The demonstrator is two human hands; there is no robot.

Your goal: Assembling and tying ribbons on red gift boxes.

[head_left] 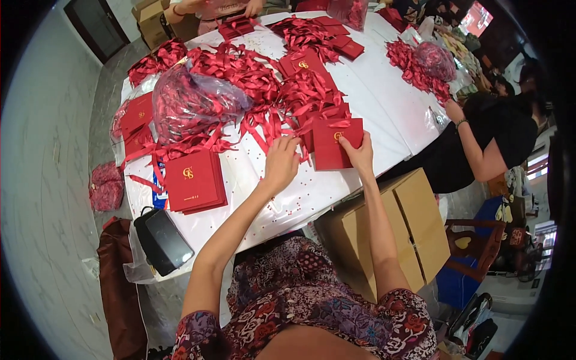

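My right hand (pixel 360 157) grips a flat red paper bag (pixel 329 157) by its right side, the thumb on its front by a gold emblem. Just left of that bag, my left hand (pixel 282 165) has its fingers curled together at the loose ends of red ribbons (pixel 258 129). Whether a ribbon is between those fingertips is hidden. More red bags with ribbons (pixel 309 93) lie behind the held one, partly covered by it. To the left, a neat stack of red bags (pixel 195 180) rests near the table's front edge.
A clear plastic sack of ribbons (pixel 186 102) sits on the white-covered table (pixel 384 90). A black device (pixel 163 240) lies at the front left corner. A cardboard box (pixel 390 228) stands against the table at my right. Another person (pixel 486 144) works at the right side.
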